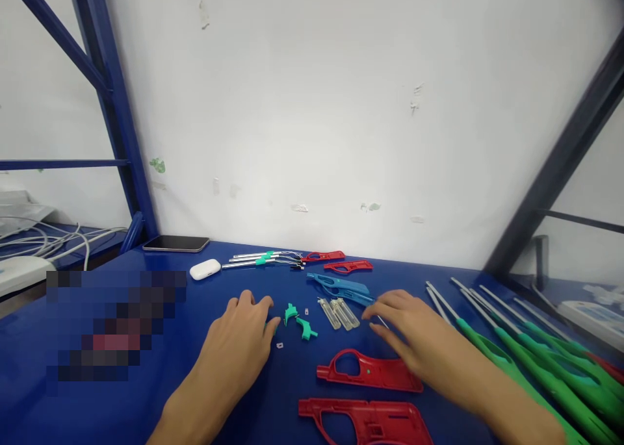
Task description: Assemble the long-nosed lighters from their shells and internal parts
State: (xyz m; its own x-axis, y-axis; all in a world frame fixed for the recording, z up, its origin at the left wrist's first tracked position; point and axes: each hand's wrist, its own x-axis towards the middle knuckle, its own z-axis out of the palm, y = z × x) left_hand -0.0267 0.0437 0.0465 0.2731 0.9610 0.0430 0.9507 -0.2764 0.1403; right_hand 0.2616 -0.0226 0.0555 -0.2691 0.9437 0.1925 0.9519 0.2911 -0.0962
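Observation:
My left hand (pixel 244 331) is low over the blue table, fingers curled, its thumb and index finger near a bit of green at their tips. Just right of it lie two green triggers (pixel 305 329) and small pale pieces (pixel 279 345). My right hand (pixel 402 321) has thumb and fingers apart, beside a thin metal piece (pixel 383 321) and the clear fluid tubes (pixel 338 313). Blue handle shells (pixel 341 288) lie behind the tubes. Two red handle shells (pixel 370 372) rest in front, between my forearms.
Metal rods with green parts (pixel 258 260) and small red shells (pixel 348 266) lie at the back. A white case (pixel 205 269) and phone (pixel 175 243) are back left. Green lighters (pixel 531 360) fill the right side. Blue frame posts (pixel 117 101) stand by the wall; a patch at left is pixelated.

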